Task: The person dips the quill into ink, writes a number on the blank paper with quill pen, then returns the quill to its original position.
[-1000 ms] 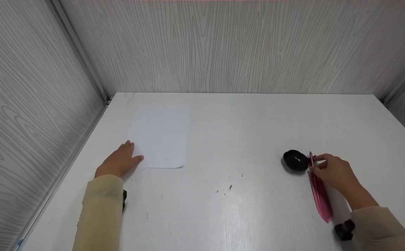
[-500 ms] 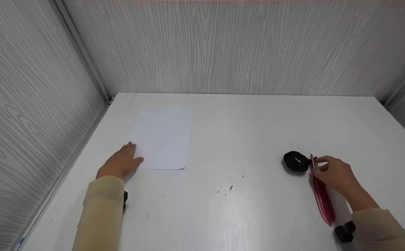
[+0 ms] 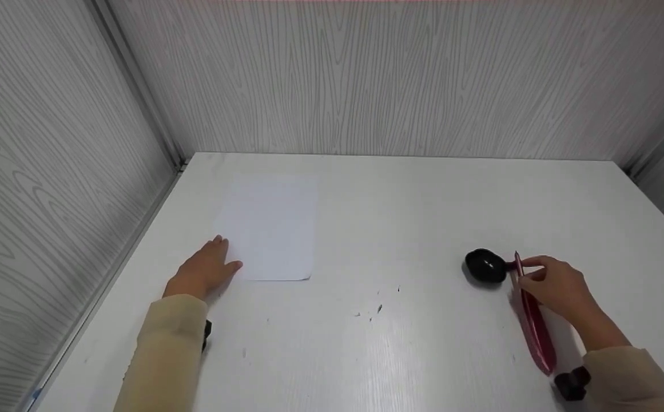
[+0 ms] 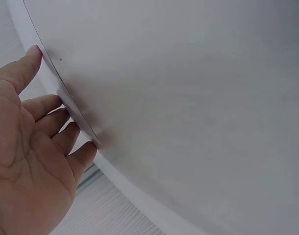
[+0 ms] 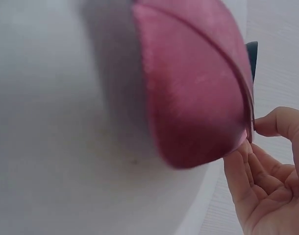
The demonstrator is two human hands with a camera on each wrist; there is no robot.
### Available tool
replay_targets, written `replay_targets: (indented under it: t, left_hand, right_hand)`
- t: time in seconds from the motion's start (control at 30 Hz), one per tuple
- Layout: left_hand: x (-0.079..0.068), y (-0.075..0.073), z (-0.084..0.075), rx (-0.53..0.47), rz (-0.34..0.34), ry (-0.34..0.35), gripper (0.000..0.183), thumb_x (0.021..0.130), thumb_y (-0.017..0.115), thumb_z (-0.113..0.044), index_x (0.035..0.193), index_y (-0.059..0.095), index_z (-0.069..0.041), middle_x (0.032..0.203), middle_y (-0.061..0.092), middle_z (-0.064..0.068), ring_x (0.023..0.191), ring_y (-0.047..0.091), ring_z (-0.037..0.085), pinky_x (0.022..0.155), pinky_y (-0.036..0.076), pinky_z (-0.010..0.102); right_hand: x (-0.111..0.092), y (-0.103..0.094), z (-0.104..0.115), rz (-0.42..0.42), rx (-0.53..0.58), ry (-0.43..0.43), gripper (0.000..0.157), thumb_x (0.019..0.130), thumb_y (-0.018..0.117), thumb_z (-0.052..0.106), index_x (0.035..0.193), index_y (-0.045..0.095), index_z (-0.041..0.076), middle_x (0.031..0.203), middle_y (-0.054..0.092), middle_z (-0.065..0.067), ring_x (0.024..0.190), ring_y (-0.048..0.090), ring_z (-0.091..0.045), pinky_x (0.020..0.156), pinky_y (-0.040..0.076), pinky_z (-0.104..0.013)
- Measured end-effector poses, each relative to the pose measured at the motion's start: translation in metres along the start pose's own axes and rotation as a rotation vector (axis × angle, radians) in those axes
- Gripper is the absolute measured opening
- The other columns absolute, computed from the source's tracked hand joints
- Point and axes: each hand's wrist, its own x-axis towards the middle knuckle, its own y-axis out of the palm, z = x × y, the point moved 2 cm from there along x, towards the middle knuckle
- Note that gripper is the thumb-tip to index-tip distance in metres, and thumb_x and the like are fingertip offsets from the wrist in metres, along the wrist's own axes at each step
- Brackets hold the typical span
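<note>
Paper (image 3: 269,229), one sheet, white: lying flat toward the far left corner of the surface (image 3: 366,229). Left hand (image 3: 201,269): fingers extended and spread, tips at the sheet's left side. Pink item (image 3: 537,337), one, thin, seamed: toward the surface's right edge, held by its far end. Right hand (image 3: 557,289): thumb and fingers narrowed, pinching that item. Black object (image 3: 485,265), one, rounded, glossy: on the surface, just left of the pink item's far end.

A shiny pink piece (image 3: 536,335) — thin, rounded, tilted on edge at right; a white sheet (image 3: 271,229) — flat at left.
</note>
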Motion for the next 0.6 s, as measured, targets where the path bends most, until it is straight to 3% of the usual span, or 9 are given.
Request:
replay_targets:
  t: [0.2,0.6]
  left_hand:
    - [-0.003,0.004,-0.008,0.023,-0.009,0.003,0.069,0.101,0.046,-0.032,0.147,0.016,0.01,0.153,0.008,0.028,0.14,0.008,0.044,0.11,0.011,0.056]
    - [-0.006,0.012,-0.031,0.062,-0.019,0.029,0.069,0.101,0.047,-0.034,0.147,0.018,0.01,0.153,0.011,0.027,0.14,0.01,0.042,0.109,0.015,0.057]
  right_hand:
    - [-0.002,-0.003,-0.003,-0.007,0.033,-0.013,0.051,0.093,0.059,0.023,0.131,0.047,-0.008,0.103,0.065,-0.021,0.072,0.062,-0.017,0.06,0.051,-0.031]
    - [-0.004,-0.003,-0.006,0.025,0.232,-0.034,0.059,0.093,0.064,0.029,0.137,0.036,0.0,0.111,0.064,-0.021,0.084,0.065,-0.016,0.067,0.054,-0.029]
